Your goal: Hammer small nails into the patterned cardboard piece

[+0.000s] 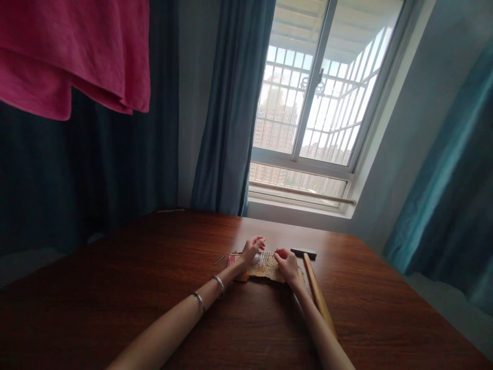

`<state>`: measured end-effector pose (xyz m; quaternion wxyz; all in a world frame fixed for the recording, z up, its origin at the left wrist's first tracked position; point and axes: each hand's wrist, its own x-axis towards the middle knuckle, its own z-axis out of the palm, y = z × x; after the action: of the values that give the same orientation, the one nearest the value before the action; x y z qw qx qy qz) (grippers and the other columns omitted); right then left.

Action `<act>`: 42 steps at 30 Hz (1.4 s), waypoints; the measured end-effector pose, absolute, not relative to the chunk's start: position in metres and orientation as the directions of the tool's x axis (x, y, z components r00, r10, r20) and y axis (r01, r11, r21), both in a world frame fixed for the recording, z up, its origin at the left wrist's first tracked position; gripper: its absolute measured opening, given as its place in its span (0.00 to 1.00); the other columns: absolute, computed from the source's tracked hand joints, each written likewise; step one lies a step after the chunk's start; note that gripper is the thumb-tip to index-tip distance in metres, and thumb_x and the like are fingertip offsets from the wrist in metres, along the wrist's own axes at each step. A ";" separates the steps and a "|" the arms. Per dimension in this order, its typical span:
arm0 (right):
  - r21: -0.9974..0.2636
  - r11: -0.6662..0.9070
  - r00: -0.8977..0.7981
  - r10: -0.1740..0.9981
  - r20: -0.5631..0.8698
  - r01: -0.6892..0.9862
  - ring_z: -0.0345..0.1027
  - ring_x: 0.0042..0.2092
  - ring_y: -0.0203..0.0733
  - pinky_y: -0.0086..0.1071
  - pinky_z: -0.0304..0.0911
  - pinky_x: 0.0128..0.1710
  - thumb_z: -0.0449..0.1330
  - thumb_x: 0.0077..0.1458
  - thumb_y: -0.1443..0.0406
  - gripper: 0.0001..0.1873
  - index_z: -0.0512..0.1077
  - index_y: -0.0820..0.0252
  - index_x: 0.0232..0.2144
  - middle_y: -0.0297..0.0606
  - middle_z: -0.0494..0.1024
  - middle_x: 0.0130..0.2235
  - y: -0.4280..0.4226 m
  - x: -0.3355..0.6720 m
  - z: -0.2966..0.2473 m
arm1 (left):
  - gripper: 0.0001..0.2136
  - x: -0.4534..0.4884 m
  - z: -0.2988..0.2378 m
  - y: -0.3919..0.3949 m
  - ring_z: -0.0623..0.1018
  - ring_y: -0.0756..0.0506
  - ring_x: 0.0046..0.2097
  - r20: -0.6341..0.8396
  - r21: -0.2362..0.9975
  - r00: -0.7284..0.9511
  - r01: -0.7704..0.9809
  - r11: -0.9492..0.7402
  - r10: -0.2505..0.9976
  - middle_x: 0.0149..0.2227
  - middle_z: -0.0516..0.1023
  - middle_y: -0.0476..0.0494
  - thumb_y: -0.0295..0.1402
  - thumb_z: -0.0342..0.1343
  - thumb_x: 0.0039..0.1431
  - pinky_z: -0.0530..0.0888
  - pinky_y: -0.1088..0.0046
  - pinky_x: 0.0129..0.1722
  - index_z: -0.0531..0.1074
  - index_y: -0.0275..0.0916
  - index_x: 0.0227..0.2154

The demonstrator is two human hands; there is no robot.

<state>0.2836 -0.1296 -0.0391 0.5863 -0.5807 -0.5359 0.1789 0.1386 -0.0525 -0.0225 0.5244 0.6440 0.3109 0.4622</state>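
Note:
A small worn board [268, 268] with a speckled, yellowish surface lies on the table between my hands. Several thin nails [265, 255] stand upright along its far part. My left hand [252, 250] is over the board's left side, fingers curled and close together; what they hold, if anything, is too small to make out. On the right side, my right hand [287, 261] pinches a thin nail near the row, its tip mostly covered by the fingers. A hammer with a dark head [304, 254] and a wooden handle [318, 290] lies just right of my right hand.
The brown wooden table [154, 288] spreads around the board. A loose nail [220, 259] lies left of it. Beyond the table are a barred window [308, 103] and blue curtains [231, 103]. A pink cloth [77, 51] hangs at upper left.

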 end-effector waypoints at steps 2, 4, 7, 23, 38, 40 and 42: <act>-0.846 0.270 0.324 0.836 0.443 0.460 0.70 0.29 0.42 0.34 0.64 0.31 0.58 0.43 0.57 0.14 0.75 0.62 0.26 0.40 0.78 0.26 -0.127 0.284 -0.043 | 0.19 0.139 -0.026 -0.052 0.72 0.49 0.29 0.246 0.968 0.412 -0.064 -0.242 0.877 0.29 0.72 0.43 0.45 0.51 0.49 0.67 0.76 0.26 0.69 0.31 0.35; -0.833 0.271 0.302 0.842 0.448 0.482 0.70 0.29 0.42 0.34 0.64 0.31 0.57 0.44 0.56 0.14 0.75 0.61 0.26 0.39 0.78 0.26 -0.126 0.283 -0.046 | 0.19 0.140 -0.030 -0.051 0.71 0.50 0.28 0.245 0.967 0.430 -0.049 -0.249 0.869 0.28 0.72 0.44 0.45 0.52 0.48 0.66 0.77 0.25 0.69 0.31 0.35; -0.830 0.269 0.288 0.848 0.444 0.489 0.70 0.29 0.42 0.33 0.64 0.31 0.56 0.45 0.57 0.14 0.75 0.61 0.26 0.38 0.78 0.26 -0.126 0.283 -0.049 | 0.19 0.141 -0.035 -0.050 0.70 0.51 0.27 0.252 0.964 0.437 -0.039 -0.262 0.863 0.27 0.71 0.46 0.44 0.52 0.48 0.64 0.77 0.25 0.69 0.31 0.35; -0.790 0.241 0.269 0.850 0.452 0.564 0.69 0.29 0.40 0.30 0.62 0.32 0.54 0.46 0.61 0.10 0.75 0.57 0.27 0.34 0.78 0.27 -0.132 0.278 -0.049 | 0.19 0.139 -0.039 -0.055 0.73 0.48 0.32 0.244 0.948 0.465 0.069 -0.310 0.851 0.30 0.75 0.44 0.43 0.56 0.46 0.67 0.75 0.30 0.71 0.33 0.37; -0.682 0.250 0.219 0.824 0.523 0.688 0.66 0.28 0.38 0.29 0.60 0.31 0.55 0.47 0.65 0.09 0.76 0.56 0.25 0.35 0.74 0.27 -0.131 0.280 -0.055 | 0.16 0.143 -0.035 -0.052 0.74 0.46 0.33 0.265 0.871 0.565 0.207 -0.446 0.781 0.29 0.77 0.44 0.40 0.60 0.40 0.69 0.74 0.33 0.76 0.33 0.30; -0.676 0.250 0.216 0.823 0.525 0.693 0.66 0.28 0.38 0.29 0.59 0.31 0.55 0.47 0.65 0.09 0.76 0.57 0.25 0.35 0.74 0.27 -0.130 0.280 -0.056 | 0.15 0.146 -0.032 -0.054 0.74 0.46 0.32 0.255 0.868 0.569 0.221 -0.444 0.782 0.28 0.77 0.44 0.40 0.61 0.39 0.69 0.74 0.33 0.76 0.33 0.29; -0.676 0.245 0.218 0.824 0.523 0.695 0.66 0.29 0.37 0.28 0.59 0.31 0.55 0.47 0.65 0.08 0.75 0.56 0.24 0.34 0.74 0.28 -0.130 0.281 -0.056 | 0.15 0.148 -0.029 -0.057 0.74 0.46 0.32 0.250 0.869 0.572 0.225 -0.442 0.782 0.27 0.77 0.44 0.40 0.61 0.39 0.69 0.74 0.32 0.76 0.33 0.28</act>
<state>0.2806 -0.1301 -0.0561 0.4854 -0.6109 -0.6219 0.0664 0.1479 -0.0570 -0.0293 0.4189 0.7813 0.3220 0.3323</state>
